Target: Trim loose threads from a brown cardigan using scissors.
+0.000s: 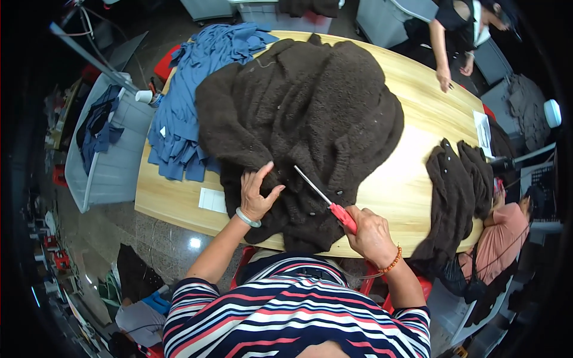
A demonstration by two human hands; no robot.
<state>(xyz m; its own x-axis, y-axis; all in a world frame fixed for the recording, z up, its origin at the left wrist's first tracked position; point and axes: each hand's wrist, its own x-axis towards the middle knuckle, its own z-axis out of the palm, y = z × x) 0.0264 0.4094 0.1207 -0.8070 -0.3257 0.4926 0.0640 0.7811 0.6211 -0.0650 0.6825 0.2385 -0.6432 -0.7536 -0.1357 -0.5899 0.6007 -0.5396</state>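
Note:
A large dark brown fleecy garment point(310, 107) with buttons lies heaped over the middle of the wooden table. My left hand point(258, 194) rests on its near left part, thumb and fingers apart, gripping nothing that I can see. In my right hand point(370, 235) is a red-handled air blow gun point(343, 218), its long thin metal nozzle slanting up and left across the brown fabric. The nozzle's tip is near the fingers of my left hand. Below my right wrist runs a thin clear hose.
Blue garments point(206, 83) are piled at the table's left. More dark brown garments point(447, 185) hang over the right edge. White paper point(212, 200) lies near the front left. A grey bin point(113, 173) stands left. One co-worker point(453, 36) is at far right, another point(507, 230) sits right.

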